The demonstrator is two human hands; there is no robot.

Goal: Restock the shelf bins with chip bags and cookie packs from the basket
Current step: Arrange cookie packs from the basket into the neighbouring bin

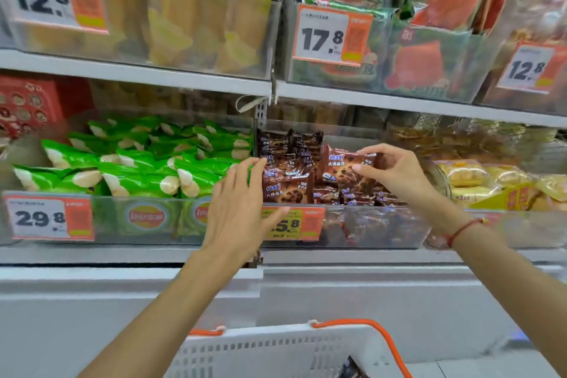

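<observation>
Right hand (395, 167) pinching a brown, glossy plastic cookie pack printed with chocolate-chip cookies (346, 167) by its right end, thumb below and fingertips over the top edge; the pack is held above the clear, frosted plastic shelf bin (383, 227) already heaped with matching brown packs, so the coming move appears to be straight down and slightly back into that pile. The pack's long axis runs left to right, roughly parallel to the bin's front wall, with its free end pointing toward the left hand (245, 202). That hand is extended with straight fingers, gripping nothing — its fingertips reach the left margin of the cookie heap, at or just beside a pack there, though actual contact cannot be confirmed. The right hand is plainly the nearer one to the held pack; the left seems placed to steady or make room. To the left, a neighbouring bin holds green foil chip bags (138, 169). Below, the white perforated plastic basket with an orange handle (276, 350) is cut off by the frame edge — only a dark corner of its contents shows, so what stock remains is unclear. Motion blur softens the shelf labels, and the left hand covers part of the orange price tag (302, 222).
</observation>
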